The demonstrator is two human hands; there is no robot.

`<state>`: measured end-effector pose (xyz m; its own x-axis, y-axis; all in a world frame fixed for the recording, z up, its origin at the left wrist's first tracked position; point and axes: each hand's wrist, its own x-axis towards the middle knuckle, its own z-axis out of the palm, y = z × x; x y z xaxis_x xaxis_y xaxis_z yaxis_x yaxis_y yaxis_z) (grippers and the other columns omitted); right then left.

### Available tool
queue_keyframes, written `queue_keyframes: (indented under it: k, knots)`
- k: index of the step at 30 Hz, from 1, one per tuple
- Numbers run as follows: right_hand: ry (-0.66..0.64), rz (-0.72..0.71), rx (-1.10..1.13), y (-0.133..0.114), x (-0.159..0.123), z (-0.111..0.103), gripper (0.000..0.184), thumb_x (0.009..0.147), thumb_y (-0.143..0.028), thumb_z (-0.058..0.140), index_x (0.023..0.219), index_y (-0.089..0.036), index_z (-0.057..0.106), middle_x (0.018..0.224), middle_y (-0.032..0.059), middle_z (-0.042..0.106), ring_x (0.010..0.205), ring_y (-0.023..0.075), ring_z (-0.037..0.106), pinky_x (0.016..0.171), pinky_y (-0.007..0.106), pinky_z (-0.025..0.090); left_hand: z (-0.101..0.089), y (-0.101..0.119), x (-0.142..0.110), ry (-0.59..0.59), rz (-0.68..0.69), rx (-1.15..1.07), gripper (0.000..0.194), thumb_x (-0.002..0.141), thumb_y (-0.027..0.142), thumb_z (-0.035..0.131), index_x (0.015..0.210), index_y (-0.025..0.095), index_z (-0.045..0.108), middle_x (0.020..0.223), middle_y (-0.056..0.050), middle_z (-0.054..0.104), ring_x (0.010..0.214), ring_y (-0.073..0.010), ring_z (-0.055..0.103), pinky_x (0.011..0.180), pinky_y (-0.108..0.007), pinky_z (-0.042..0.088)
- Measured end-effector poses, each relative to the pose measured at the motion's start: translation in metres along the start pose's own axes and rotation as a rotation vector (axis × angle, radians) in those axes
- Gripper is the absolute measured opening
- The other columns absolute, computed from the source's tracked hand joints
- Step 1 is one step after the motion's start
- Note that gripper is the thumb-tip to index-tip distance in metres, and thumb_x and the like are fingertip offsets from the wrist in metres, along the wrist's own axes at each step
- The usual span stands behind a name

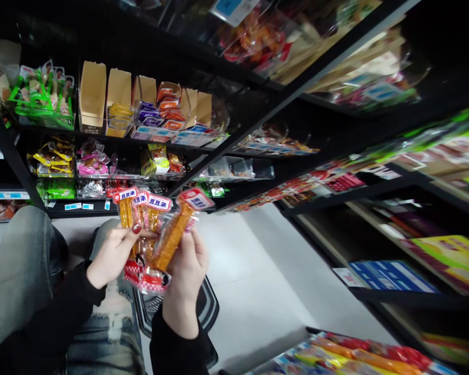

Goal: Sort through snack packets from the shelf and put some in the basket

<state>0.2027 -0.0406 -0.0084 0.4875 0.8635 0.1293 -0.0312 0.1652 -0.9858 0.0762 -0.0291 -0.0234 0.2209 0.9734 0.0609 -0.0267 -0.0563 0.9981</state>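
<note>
Several clear snack packets (143, 208) with red-and-white labels and orange-brown sticks inside are fanned out in front of me. My left hand (113, 252) is closed on them, its thumb across the front. A single packet of the same kind (174, 234), tilted to the right with a barcode on its top label, is gripped by my right hand (188, 271). The right-hand packet partly overlaps the fanned ones. Both hands are above my knees, in front of the lower shelves.
Black shelves (254, 120) hold boxed and bagged snacks, among them green packets (42, 99) and open cardboard boxes (93, 96). A black tray-like object (213, 307) is on the pale floor (254, 265). Colourful packages (347, 354) fill a bin at lower right.
</note>
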Motion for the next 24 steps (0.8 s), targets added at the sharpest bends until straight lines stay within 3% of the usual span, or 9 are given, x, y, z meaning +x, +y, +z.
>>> queue_keyframes:
  k: [2,4,8,11,13,17,20,24]
  knots:
    - [0.076,0.155,0.187,0.005,0.005,-0.006,0.019,0.076,-0.040,0.060,0.081,-0.022,0.058,0.079,-0.0004,0.056,0.069,0.0141,0.054,0.066,0.029,0.046,-0.004,0.003,0.003,-0.065,-0.021,-0.052,0.032,0.085,0.041,0.048,0.102,0.026,0.071,0.107,-0.002,0.071,0.107,-0.0236,0.059,0.097,-0.032,0.040]
    - [0.072,0.227,0.310,0.009,0.010,-0.011,0.018,0.072,-0.038,0.065,0.080,-0.022,0.060,0.081,0.0005,0.060,0.073,0.0154,0.057,0.068,0.031,0.049,-0.007,0.005,0.005,-0.088,-0.003,-0.124,0.034,0.083,0.032,0.054,0.115,0.029,0.063,0.123,0.001,0.063,0.120,-0.0219,0.051,0.104,-0.031,0.033]
    - [0.050,0.262,0.322,0.011,0.016,-0.021,0.016,0.073,-0.036,0.064,0.077,-0.022,0.059,0.072,-0.0016,0.060,0.066,0.0132,0.057,0.066,0.029,0.050,-0.007,0.008,0.004,-0.041,0.016,-0.359,0.071,0.077,0.023,0.063,0.139,0.038,0.031,0.146,0.004,0.039,0.133,-0.0216,0.035,0.110,-0.033,0.026]
    - [0.126,0.275,0.114,0.012,0.020,-0.030,0.022,0.072,-0.040,0.062,0.078,-0.020,0.058,0.057,-0.0053,0.052,0.047,0.0098,0.047,0.047,0.023,0.041,-0.008,0.012,0.002,0.002,-0.135,-0.561,0.095,0.073,0.021,0.068,0.144,0.039,0.007,0.139,-0.002,0.049,0.123,-0.0255,0.049,0.100,-0.039,0.040]
    - [0.164,0.226,-0.064,0.014,0.021,-0.034,0.026,0.072,-0.044,0.060,0.078,-0.019,0.058,0.053,-0.0061,0.047,0.044,0.0094,0.041,0.042,0.022,0.033,-0.010,0.013,0.002,0.034,-0.214,-0.616,0.096,0.069,0.018,0.070,0.144,0.034,0.012,0.130,-0.004,0.057,0.114,-0.0254,0.056,0.093,-0.037,0.046]
    - [0.078,0.038,-0.441,0.015,0.016,-0.026,0.029,0.076,-0.043,0.051,0.074,-0.016,0.062,0.063,-0.0001,0.057,0.057,0.0139,0.047,0.055,0.026,0.036,-0.011,0.011,0.004,-0.007,-0.267,-0.625,0.063,0.061,0.011,0.072,0.121,0.017,0.052,0.109,-0.006,0.068,0.097,-0.0236,0.063,0.082,-0.031,0.050]
    - [-0.041,0.011,-0.429,0.013,0.010,-0.012,0.029,0.078,-0.040,0.048,0.079,-0.015,0.063,0.074,0.0036,0.064,0.069,0.0176,0.053,0.066,0.028,0.040,-0.003,0.009,0.004,0.023,-0.308,-0.635,0.039,0.061,0.014,0.070,0.100,0.014,0.061,0.093,-0.006,0.071,0.084,-0.0224,0.066,0.074,-0.031,0.051]
    - [-0.082,0.019,-0.373,0.012,0.008,-0.002,0.027,0.077,-0.040,0.050,0.077,-0.016,0.062,0.073,0.0026,0.064,0.068,0.0171,0.053,0.066,0.028,0.040,0.010,0.008,0.001,0.207,-0.300,-0.566,0.034,0.057,0.015,0.073,0.088,0.014,0.060,0.085,-0.004,0.071,0.078,-0.0208,0.065,0.074,-0.031,0.049]
